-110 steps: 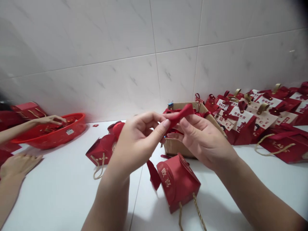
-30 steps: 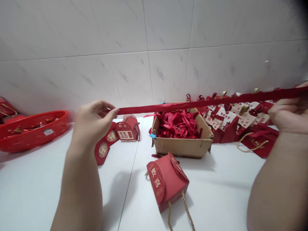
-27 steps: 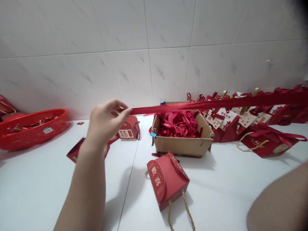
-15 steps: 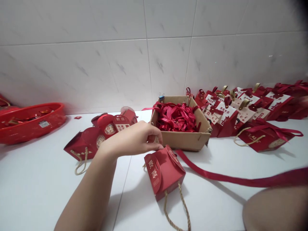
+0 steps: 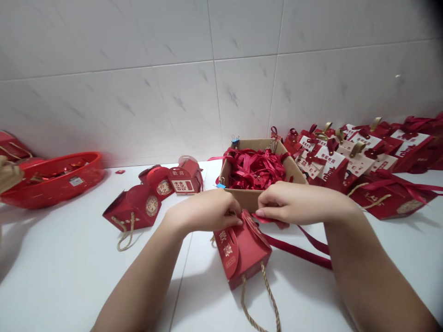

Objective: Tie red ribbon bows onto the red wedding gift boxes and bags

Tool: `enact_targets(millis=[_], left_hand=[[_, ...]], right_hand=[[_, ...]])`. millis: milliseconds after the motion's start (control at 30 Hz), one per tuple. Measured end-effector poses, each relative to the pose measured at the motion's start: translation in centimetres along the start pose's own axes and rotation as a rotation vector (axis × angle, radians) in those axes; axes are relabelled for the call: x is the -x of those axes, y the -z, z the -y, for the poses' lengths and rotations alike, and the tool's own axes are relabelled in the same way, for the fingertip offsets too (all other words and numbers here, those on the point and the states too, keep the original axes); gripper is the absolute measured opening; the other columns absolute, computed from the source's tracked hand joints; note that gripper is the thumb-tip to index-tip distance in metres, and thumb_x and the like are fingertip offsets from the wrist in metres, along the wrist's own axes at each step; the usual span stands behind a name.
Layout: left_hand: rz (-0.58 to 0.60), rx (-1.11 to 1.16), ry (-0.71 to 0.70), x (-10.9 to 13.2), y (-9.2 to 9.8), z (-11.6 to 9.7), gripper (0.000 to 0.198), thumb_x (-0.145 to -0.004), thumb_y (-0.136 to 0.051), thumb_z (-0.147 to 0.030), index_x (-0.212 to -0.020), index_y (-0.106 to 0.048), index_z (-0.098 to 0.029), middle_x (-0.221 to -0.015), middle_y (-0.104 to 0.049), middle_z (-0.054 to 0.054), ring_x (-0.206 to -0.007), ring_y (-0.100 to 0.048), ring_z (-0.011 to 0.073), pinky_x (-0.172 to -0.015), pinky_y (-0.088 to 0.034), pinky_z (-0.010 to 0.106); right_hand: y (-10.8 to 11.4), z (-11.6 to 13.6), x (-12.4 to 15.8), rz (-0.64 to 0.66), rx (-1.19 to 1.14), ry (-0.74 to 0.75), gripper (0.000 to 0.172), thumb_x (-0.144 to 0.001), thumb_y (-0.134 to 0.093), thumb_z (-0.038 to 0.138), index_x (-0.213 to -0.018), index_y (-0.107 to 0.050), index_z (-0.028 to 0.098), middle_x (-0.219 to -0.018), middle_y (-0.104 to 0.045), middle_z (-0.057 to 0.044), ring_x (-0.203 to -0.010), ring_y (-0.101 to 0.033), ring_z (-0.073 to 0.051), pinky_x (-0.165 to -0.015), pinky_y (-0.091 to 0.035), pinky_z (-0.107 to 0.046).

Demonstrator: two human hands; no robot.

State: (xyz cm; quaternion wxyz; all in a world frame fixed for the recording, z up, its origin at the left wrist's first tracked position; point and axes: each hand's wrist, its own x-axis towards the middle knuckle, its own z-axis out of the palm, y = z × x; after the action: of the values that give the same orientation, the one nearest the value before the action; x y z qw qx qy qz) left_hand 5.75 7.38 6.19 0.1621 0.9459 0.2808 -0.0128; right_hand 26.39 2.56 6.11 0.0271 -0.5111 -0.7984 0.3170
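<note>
In front of me a small red gift box (image 5: 254,253) with gold lettering and a twisted gold cord handle (image 5: 272,299) rests at an angle on the white surface. My left hand (image 5: 214,210) is closed at its far top edge, thumb and fingers pinching there; the fingertips are partly hidden. Just right of the box, my right hand (image 5: 294,203) pinches a dark red ribbon (image 5: 297,251). The ribbon trails from near the box to the right, passing behind my right forearm. Behind both hands stands a cardboard box (image 5: 249,197) filled with red ribbons (image 5: 258,168).
Several red boxes, one lettered box (image 5: 187,177) among them, stand left of centre. A red plastic basin (image 5: 51,189) holds small items, with a blurred tan shape (image 5: 8,175) beside it. At right are several finished-looking bags (image 5: 332,161) and a ribboned box (image 5: 384,196).
My right hand has come in from the right edge to beside the gift box, bringing the ribbon. My left hand stays at the box. The tan shape has appeared at the left edge.
</note>
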Motion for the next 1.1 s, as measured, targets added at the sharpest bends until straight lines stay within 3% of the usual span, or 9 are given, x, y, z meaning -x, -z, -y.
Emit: enact_targets(millis=[100,367,533,733,900,1100], left_hand=[[0.078,-0.058,0.004,0.0,0.1,-0.3,0.019,-0.082,-0.052,-0.024,-0.072,-0.067,-0.019,-0.056,-0.056,-0.001,-0.045,-0.039,0.0098,-0.045,-0.027,0.024],[0.087,-0.059,-0.001,-0.2,0.0,-0.5,0.018,-0.083,-0.051,-0.021,-0.089,-0.068,-0.02,-0.07,-0.063,0.001,-0.054,-0.049,0.0115,-0.046,-0.029,0.023],[0.098,-0.05,-0.064,-0.3,-0.1,-0.6,0.019,-0.084,-0.046,-0.018,-0.082,-0.066,-0.019,-0.065,-0.06,0.0,-0.051,-0.044,0.0107,-0.047,-0.029,0.023],[0.189,0.009,-0.125,0.0,0.1,-1.0,0.029,-0.09,-0.039,-0.026,-0.08,-0.064,-0.017,-0.067,-0.06,0.002,-0.054,-0.047,0.0121,-0.052,-0.035,0.024],[0.049,0.052,-0.22,-0.3,-0.2,-1.1,0.027,-0.089,-0.046,-0.026,-0.078,-0.069,-0.016,-0.084,-0.067,0.007,-0.079,-0.057,0.0167,-0.069,-0.041,0.026],[0.004,0.112,-0.092,-0.8,-1.0,-1.2,0.021,-0.083,-0.05,-0.024,-0.072,-0.066,-0.016,-0.076,-0.065,0.005,-0.067,-0.056,0.0143,-0.061,-0.041,0.025]], right_hand=[[-0.4,0.2,-0.6,0.054,0.02,-0.005,0.031,-0.09,-0.041,0.037,-0.067,-0.049,0.018,-0.062,-0.061,-0.001,-0.052,-0.049,-0.011,-0.046,-0.032,-0.023],[-0.4,0.6,-0.9,0.143,0.05,-0.06,0.031,-0.09,-0.04,0.035,-0.064,-0.047,0.018,-0.058,-0.058,0.0,-0.047,-0.045,-0.009,-0.044,-0.03,-0.023],[-0.1,0.2,-1.1,0.098,-0.003,0.05,0.031,-0.09,-0.041,0.036,-0.068,-0.051,0.017,-0.065,-0.059,-0.001,-0.054,-0.048,-0.01,-0.05,-0.034,-0.023],[0.0,-0.3,-1.4,0.105,0.008,0.172,0.029,-0.09,-0.045,0.034,-0.068,-0.052,0.017,-0.061,-0.047,0.003,-0.053,-0.038,-0.008,-0.049,-0.028,-0.022],[-0.1,-0.3,-1.2,0.076,0.05,0.164,0.03,-0.091,-0.042,0.034,-0.069,-0.053,0.017,-0.059,-0.043,0.003,-0.052,-0.034,-0.009,-0.049,-0.027,-0.023],[-0.4,-0.2,-0.6,-0.001,0.109,0.112,0.033,-0.091,-0.042,0.037,-0.069,-0.055,0.017,-0.06,-0.047,0.002,-0.052,-0.037,-0.01,-0.049,-0.028,-0.024]])
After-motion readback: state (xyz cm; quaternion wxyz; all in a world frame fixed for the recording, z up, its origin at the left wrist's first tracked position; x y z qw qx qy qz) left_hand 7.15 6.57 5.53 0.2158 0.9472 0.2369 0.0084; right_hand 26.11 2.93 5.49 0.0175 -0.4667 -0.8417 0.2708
